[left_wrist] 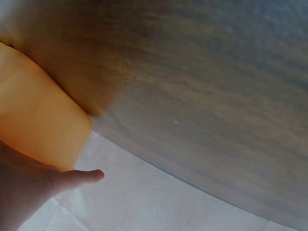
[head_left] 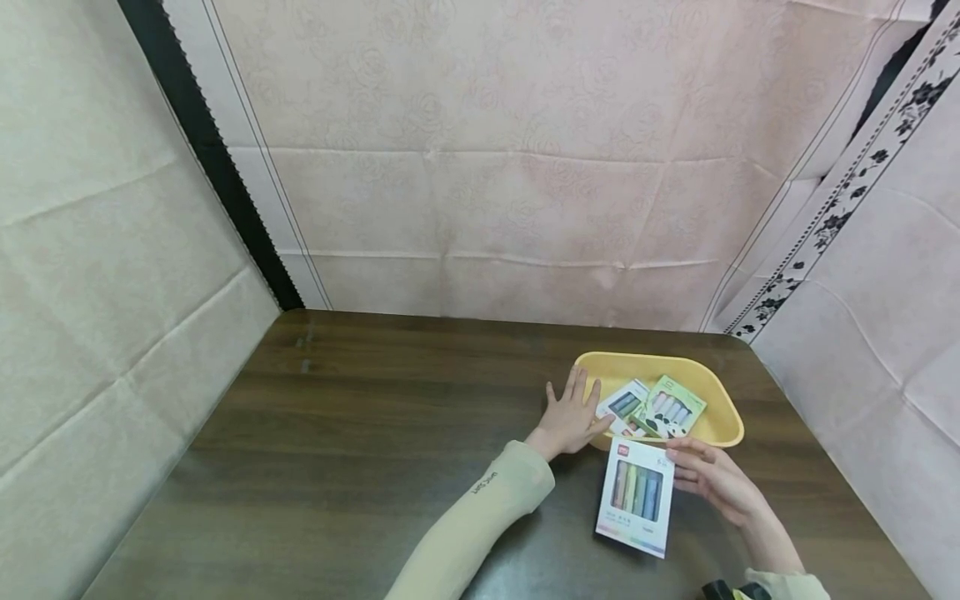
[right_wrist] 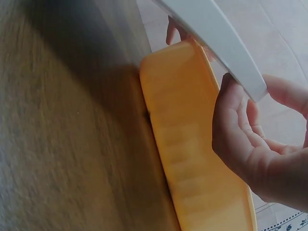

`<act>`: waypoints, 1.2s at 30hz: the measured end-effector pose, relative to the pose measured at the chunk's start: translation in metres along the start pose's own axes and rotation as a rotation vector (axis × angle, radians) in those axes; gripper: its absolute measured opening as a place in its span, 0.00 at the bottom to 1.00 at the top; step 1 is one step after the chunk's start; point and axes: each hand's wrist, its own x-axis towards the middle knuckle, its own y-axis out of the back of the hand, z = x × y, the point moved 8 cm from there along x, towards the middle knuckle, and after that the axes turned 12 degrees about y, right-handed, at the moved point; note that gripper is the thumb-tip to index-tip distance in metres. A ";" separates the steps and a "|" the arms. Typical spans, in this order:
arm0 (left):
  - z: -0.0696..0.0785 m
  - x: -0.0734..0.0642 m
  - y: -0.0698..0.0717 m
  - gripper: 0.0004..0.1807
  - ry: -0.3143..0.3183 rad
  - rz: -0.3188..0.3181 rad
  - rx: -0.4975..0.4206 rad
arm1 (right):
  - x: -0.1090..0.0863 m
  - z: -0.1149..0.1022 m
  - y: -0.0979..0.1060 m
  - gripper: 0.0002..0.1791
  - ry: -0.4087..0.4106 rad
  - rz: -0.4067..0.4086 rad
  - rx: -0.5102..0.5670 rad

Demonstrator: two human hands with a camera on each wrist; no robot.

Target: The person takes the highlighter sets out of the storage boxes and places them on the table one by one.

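Note:
A white box of coloured sticks point(head_left: 636, 496), seen through a window in its front, is pinched at its upper right edge by my right hand point(head_left: 712, 477). In the right wrist view the thumb and fingers grip the edge of this white box point(right_wrist: 216, 41). My left hand point(head_left: 572, 418) lies with fingers spread at the left end of a yellow tray point(head_left: 723, 417); the left wrist view shows its thumb point(left_wrist: 79, 178) by the tray's outer wall point(left_wrist: 43, 106). Inside the tray lie a green box point(head_left: 671, 408) and another white box point(head_left: 624, 402), partly overlapped by the green one.
The brown wooden table point(head_left: 360, 467) ends at a back edge just beyond the tray. Pale patterned cloth point(head_left: 487, 167) hangs behind it and at both sides. A black object point(head_left: 735, 590) is at the right wrist by the bottom edge.

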 end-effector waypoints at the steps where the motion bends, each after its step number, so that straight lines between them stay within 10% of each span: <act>1: 0.000 0.000 0.000 0.37 0.001 0.000 0.000 | 0.000 0.000 -0.001 0.16 0.003 -0.008 0.003; 36: 0.000 -0.001 0.001 0.37 0.023 0.014 0.026 | 0.004 0.025 -0.005 0.09 -0.189 -0.066 0.001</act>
